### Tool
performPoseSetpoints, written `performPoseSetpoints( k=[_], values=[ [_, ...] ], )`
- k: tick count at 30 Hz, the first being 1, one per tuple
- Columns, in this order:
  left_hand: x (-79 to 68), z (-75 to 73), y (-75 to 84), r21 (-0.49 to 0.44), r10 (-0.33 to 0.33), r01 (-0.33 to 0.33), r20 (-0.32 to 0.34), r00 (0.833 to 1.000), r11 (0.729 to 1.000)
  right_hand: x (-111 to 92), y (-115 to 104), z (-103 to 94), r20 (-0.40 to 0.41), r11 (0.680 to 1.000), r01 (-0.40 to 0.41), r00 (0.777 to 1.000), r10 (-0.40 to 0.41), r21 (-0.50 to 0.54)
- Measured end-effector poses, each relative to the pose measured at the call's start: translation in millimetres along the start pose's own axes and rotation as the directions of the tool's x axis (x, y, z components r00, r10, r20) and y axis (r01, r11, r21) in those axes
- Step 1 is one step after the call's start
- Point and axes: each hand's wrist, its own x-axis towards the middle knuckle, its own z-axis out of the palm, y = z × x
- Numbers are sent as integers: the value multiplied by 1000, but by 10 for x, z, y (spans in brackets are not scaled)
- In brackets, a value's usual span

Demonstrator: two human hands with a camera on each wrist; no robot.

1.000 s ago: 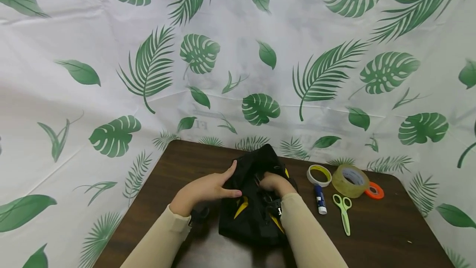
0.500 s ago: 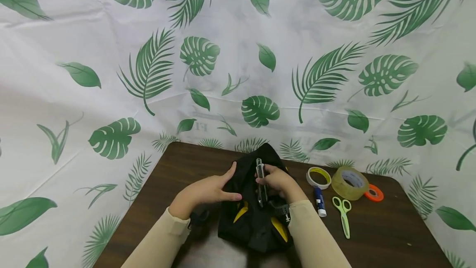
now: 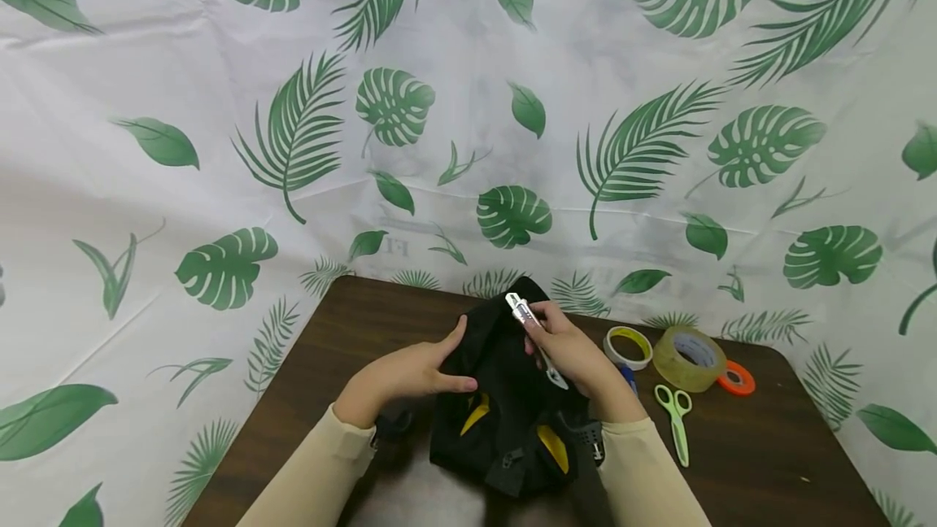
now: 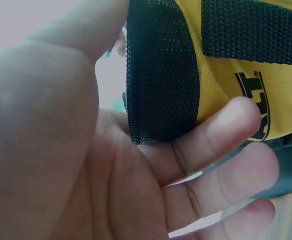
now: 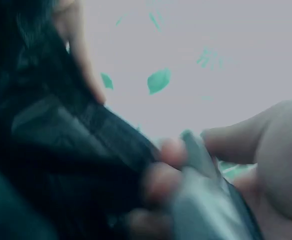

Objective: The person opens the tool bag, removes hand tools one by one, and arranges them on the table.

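A black and yellow fabric tool bag (image 3: pixel 505 409) stands on the table with its top open. My left hand (image 3: pixel 406 372) holds the bag's left rim; in the left wrist view the thumb goes behind the rim and the fingers lie over the yellow side (image 4: pixel 225 90). Above the bag's right part, my right hand (image 3: pixel 574 352) grips a silver utility knife (image 3: pixel 520 308), tilted with its front end up to the left. The knife (image 5: pixel 200 210) looks blurred in the right wrist view. What lies inside the bag is hidden.
Right of the bag on the brown table (image 3: pixel 761 446) lie a white tape roll (image 3: pixel 611 348), a wide clear tape roll (image 3: pixel 677 372), an orange tape roll (image 3: pixel 743 381) and green scissors (image 3: pixel 679 425). A blue glue stick (image 3: pixel 628 376) is partly covered by my right hand. A leaf-print sheet (image 3: pixel 439 210) hangs behind.
My right hand was inside the bag a second ago. It has come up and to the right with the utility knife, which is now out of the bag. The left hand stays at the rim.
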Motion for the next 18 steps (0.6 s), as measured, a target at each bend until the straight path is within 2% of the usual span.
performPoseSetpoints(
  k=[3,8,12,16,18],
  values=[
    [4,-3,4,2,1,-1,6,1000,1000,-119,24,-33,-107,1000,12,994,-12,-4],
    [1,-7,3,-1,8,-7,12,1000,1000,-353,178,-113,-267,997,28,963,-45,-69],
    [-4,-22,1,-2,9,-9,9,1000,1000,-542,333,-182,-368,997,18,929,-46,-78],
    [0,-18,-1,3,7,-7,11,1000,1000,-746,474,-268,-470,999,21,882,-41,-48],
    [5,-14,-2,6,7,-7,12,1000,1000,-844,549,-331,-512,997,26,857,-57,-68]
  ],
)
